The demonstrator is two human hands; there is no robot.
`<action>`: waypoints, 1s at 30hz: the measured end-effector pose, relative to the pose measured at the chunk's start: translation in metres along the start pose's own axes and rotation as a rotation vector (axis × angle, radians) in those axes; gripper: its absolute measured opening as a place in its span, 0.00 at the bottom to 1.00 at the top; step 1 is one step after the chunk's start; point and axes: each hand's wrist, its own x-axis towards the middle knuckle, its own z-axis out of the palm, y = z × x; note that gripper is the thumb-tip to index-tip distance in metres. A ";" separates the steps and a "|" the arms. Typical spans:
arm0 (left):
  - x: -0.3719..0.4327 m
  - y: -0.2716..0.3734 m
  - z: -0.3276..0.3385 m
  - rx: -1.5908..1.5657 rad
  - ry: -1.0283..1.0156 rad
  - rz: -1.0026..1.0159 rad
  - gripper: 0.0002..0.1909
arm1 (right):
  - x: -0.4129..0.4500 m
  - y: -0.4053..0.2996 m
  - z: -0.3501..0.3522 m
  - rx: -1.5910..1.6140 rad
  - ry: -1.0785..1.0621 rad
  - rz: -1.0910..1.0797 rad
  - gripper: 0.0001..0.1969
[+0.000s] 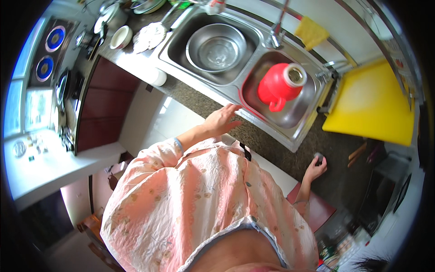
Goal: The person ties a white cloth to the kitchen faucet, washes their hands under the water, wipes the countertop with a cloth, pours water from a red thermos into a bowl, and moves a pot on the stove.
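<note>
My left hand [222, 119] hovers by the sink's front rim, fingers apart and holding nothing. Between finger and thumb of my right hand [315, 168] is a small grey round object [318, 157], at the dark stone counter right of the sink; its kind is too small to tell. A red vacuum jug [277, 83] with a handle sits in the right basin [289, 119] of the steel double sink, its pale-rimmed mouth uncovered and tipped towards the back right. In the left basin [176, 47] rests a round steel bowl [217, 47] that seems to hold some water.
A faucet [273, 40] rises behind the divider. Yellow boards [370, 105] and brown wooden sticks [357, 154] lie right. On the left are a white cup [158, 77] at the counter edge, a white cloth [149, 37], a bowl [121, 38] and a pot [114, 20]. A yellow cloth [311, 33] hangs behind.
</note>
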 end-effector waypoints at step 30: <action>-0.446 -0.327 -0.299 -0.114 0.905 -0.760 0.15 | -0.284 -0.782 0.101 0.997 -0.798 -1.140 0.12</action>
